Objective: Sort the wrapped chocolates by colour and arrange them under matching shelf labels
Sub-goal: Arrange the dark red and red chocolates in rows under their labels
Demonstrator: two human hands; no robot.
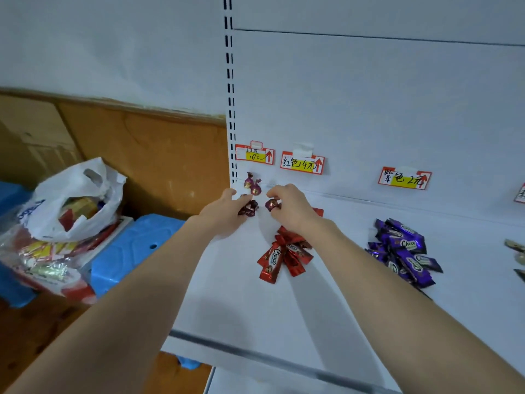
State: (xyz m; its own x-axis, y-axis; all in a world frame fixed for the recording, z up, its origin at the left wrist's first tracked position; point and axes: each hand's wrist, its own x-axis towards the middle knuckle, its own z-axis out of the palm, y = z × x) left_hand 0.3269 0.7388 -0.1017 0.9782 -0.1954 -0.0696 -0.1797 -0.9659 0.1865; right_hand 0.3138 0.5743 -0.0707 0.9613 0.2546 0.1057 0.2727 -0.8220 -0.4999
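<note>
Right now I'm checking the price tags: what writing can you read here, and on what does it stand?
"10元": leftmost shelf label; its upper line is too small to read.
"红色4元": second shelf label.
"紫色2元": third shelf label.
"Choco": red wrapper.
"Choco": purple wrapper.
Unreadable: label at the right edge, cut off by the frame.
Unreadable: blue print on the white bag, blurred.

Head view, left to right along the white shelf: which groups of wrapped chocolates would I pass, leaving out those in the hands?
maroon twist-wrapped chocolates → red Choco bars → purple Choco bars → cut-off wrappers at the right edge
</note>
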